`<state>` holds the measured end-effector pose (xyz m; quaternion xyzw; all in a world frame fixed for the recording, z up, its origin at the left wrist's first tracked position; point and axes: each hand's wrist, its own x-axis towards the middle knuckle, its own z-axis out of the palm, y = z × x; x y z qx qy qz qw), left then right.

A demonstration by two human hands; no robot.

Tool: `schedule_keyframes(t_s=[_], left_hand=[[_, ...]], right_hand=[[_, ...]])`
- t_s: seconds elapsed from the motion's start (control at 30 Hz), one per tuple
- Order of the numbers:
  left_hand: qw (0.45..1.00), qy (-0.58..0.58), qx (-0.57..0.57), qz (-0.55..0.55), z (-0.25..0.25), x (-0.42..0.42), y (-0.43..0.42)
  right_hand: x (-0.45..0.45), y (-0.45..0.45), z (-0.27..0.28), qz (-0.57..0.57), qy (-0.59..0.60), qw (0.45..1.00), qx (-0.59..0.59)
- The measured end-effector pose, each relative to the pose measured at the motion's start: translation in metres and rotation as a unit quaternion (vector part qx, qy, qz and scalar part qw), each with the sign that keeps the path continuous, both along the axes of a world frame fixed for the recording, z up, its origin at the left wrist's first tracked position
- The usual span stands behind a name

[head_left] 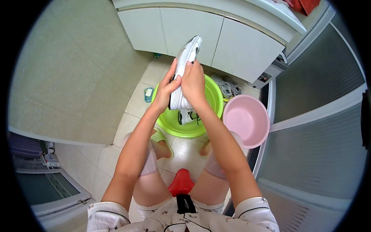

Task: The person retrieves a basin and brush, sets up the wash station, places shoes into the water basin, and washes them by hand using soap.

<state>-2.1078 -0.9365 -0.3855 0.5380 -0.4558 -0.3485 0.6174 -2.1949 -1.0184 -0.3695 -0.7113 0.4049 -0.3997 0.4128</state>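
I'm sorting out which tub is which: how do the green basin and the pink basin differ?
Colour: the green basin is bright lime, the pink basin pale pink.
Size: the green basin looks wider than the pink basin.
Place: the green basin lies beneath the held shoe; the pink basin stands to its right.
Contents: a second shoe sits in the green basin; none shows in the pink basin.
Both are round and open-topped.

The shoe (188, 51) is white and black, the basin (215, 94) lime green, the tub (247, 120) plain pink.
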Motion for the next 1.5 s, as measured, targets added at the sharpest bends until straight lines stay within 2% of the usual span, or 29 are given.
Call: schedule_keyframes(t_s=[0.03,0.1,0.13,0.23,0.27,0.4,0.5,0.6,0.7,0.73,0.83,0.93,1.03,1.1,1.2,1.3,1.37,1.5], left_hand=[[1.0,0.007,0.002,0.009,-0.002,0.002,0.001],[0.994,0.101,0.006,0.027,-0.003,0.009,0.001],[0.988,0.148,0.007,0.035,-0.003,0.012,0.001],[0.969,0.246,0.009,0.038,0.009,0.014,0.006],[0.96,0.272,0.009,0.072,0.005,0.015,0.004],[0.903,0.425,-0.03,-0.046,-0.004,0.029,0.002],[0.904,0.425,-0.042,-0.004,-0.017,0.029,0.002],[0.909,0.414,-0.024,-0.048,-0.031,0.028,-0.009],[0.968,0.248,-0.026,0.027,-0.03,0.017,-0.01],[0.963,0.269,-0.01,-0.002,-0.016,0.012,-0.006],[0.964,0.258,-0.003,0.061,-0.018,0.008,-0.01],[0.908,0.417,0.005,0.035,-0.009,0.009,-0.005],[0.857,0.515,0.013,0.023,-0.004,0.015,0.0],[0.84,0.54,0.021,0.035,-0.002,0.016,-0.002],[0.83,0.555,0.039,0.043,0.007,0.008,-0.001],[0.811,0.579,0.075,0.02,0.018,-0.001,0.003],[0.812,0.579,0.071,-0.001,0.011,-0.002,0.001],[0.806,0.588,0.06,0.035,0.017,-0.009,-0.002]], right_hand=[[0.0,0.008,-0.002,0.01,0.014,0.999,-0.034],[-0.002,0.026,-0.007,0.032,0.045,0.993,-0.103],[-0.004,0.033,-0.002,0.058,0.088,0.991,-0.088],[0.002,0.041,-0.026,0.031,0.08,0.959,-0.271],[0.002,0.041,-0.035,0.056,0.087,0.937,-0.333],[0.0,0.06,-0.03,0.13,0.044,0.87,-0.473],[0.003,0.056,-0.018,0.121,0.025,0.874,-0.47],[0.006,0.046,-0.007,0.082,0.047,0.906,-0.413],[0.004,0.03,0.006,0.099,0.113,0.942,-0.299],[0.002,0.025,0.009,0.115,0.093,0.953,-0.265],[0.005,0.022,-0.002,0.115,0.09,0.952,-0.27],[0.007,0.028,-0.011,0.098,0.051,0.928,-0.356],[0.006,0.028,-0.009,0.092,-0.009,0.896,-0.434],[0.005,0.025,-0.005,0.092,-0.019,0.877,-0.472],[0.001,0.015,0.003,0.026,-0.051,0.871,-0.488],[0.001,0.013,0.006,0.019,-0.135,0.95,-0.28],[0.003,0.014,0.002,0.008,-0.156,0.958,-0.243],[0.003,0.01,0.0,-0.016,-0.171,0.967,-0.189]])
